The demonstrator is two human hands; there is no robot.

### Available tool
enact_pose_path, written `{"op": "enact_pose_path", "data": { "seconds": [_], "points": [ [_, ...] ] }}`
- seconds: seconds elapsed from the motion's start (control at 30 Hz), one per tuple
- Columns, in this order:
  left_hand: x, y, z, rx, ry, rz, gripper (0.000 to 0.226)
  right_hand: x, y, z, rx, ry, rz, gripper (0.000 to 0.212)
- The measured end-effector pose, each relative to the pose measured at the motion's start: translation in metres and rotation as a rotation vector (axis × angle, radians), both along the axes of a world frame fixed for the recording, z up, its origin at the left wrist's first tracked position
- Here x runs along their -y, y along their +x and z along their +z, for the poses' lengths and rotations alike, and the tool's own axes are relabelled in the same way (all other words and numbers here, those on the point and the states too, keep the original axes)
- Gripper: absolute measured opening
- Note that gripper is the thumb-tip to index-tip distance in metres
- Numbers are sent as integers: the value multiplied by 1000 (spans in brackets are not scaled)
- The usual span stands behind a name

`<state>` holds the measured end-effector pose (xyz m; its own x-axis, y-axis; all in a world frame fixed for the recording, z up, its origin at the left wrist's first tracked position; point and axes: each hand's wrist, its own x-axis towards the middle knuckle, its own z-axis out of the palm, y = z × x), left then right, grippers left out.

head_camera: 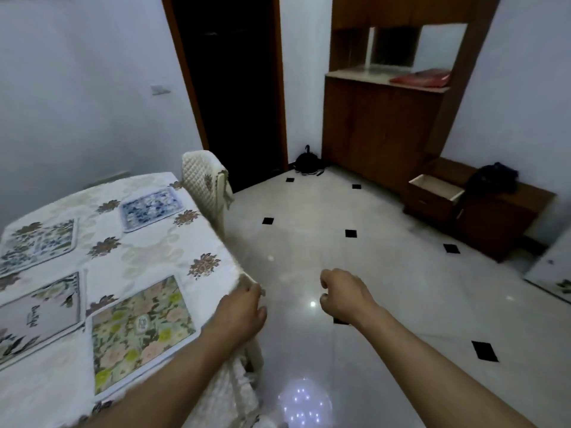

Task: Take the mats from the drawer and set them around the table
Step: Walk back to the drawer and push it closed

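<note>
Several floral mats lie on the table (148, 251), which wears a white flowered cloth: a green-and-pink mat (140, 332) nearest me, a pale mat with writing (37, 313) at the left, a blue-green mat (37, 242) behind it, and a blue-and-white mat (151, 208) at the far side. My left hand (238, 310) hangs at the table's right corner, fingers curled against the cloth edge. My right hand (343, 296) hovers over the floor, fingers loosely curled, holding nothing. The drawer (435, 188) stands pulled open in a low wooden cabinet at the right; its inside looks bare.
A white quilted chair (204, 177) stands at the table's far corner. A tall wooden cupboard (383, 131) holds a red item (420, 78) on its counter. A dark doorway (234, 88) is behind. Dark bags sit on the floor (309, 165) and low cabinet (494, 177). Glossy tiled floor.
</note>
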<state>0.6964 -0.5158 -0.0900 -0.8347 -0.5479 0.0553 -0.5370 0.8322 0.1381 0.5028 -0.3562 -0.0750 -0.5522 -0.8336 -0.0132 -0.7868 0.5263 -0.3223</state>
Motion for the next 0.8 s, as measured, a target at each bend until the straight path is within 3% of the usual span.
{"op": "enact_pose_path", "data": {
  "seconds": [0.23,0.4,0.63,0.8],
  "points": [
    [-85,-212,3,-11,-13,-125,31,-118,-169,5,3,20,-182,18],
    [-127,-315,9,-25,47,-158,32,-174,-269,7,-32,5,-312,17],
    [-116,-428,4,21,12,-238,32,-176,-376,-9,-57,-87,-399,21],
    [-78,-534,-12,15,32,-310,34,-150,-458,-23,-58,-48,-460,20]
  ]
}}
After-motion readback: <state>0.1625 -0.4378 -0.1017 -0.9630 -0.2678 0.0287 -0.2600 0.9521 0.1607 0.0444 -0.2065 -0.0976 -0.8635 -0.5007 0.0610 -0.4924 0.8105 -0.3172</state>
